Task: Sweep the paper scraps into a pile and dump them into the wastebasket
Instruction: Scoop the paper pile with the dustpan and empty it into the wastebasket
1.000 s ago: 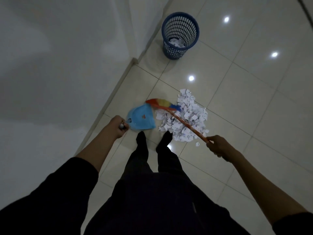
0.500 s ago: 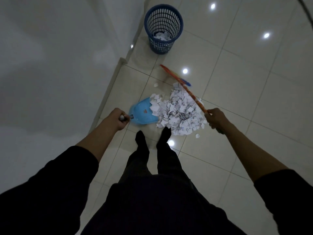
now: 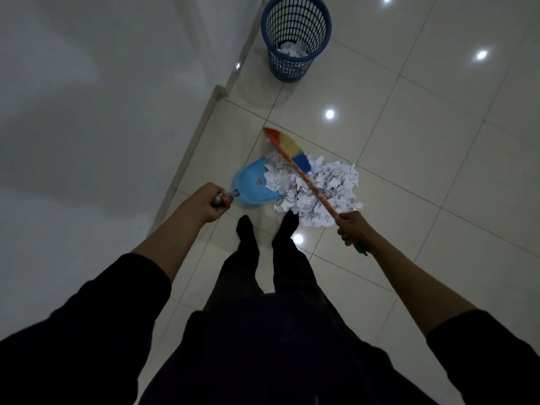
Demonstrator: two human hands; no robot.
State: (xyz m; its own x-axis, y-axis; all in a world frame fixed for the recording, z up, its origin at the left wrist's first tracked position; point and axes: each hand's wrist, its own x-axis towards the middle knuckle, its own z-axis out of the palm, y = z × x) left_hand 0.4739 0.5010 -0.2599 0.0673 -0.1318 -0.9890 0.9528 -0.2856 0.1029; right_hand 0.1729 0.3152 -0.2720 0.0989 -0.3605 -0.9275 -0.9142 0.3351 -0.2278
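The person stands over the paper scraps (image 3: pixel 318 188), which lie heaped on the tiled floor (image 3: pixel 409 159) just ahead of the feet. The left hand (image 3: pixel 209 201) has its fingers wrapped tight round the handle of the blue dustpan (image 3: pixel 251 185), whose mouth touches the pile's left edge; a few scraps already sit inside. The right hand (image 3: pixel 350 229) grips the broom (image 3: pixel 304 173) low on its orange stick, w/ the multicolour head resting at the pile's far side, near the pan's lip.

The step in hand looks like loading the pan. To do it well: keep the pan's front edge flat on the floor, so scraps don't slide under it. Short, light strokes toward the pan work best, since light paper flutters off under a hard sweep. The pile is bigger than the pan (prob. needs more than one load), so overfilling risks spills on the way.

The blue wastebasket (image 3: pixel 295 39) stands well apart by the wall, upright, w/ some paper already at the bottom.
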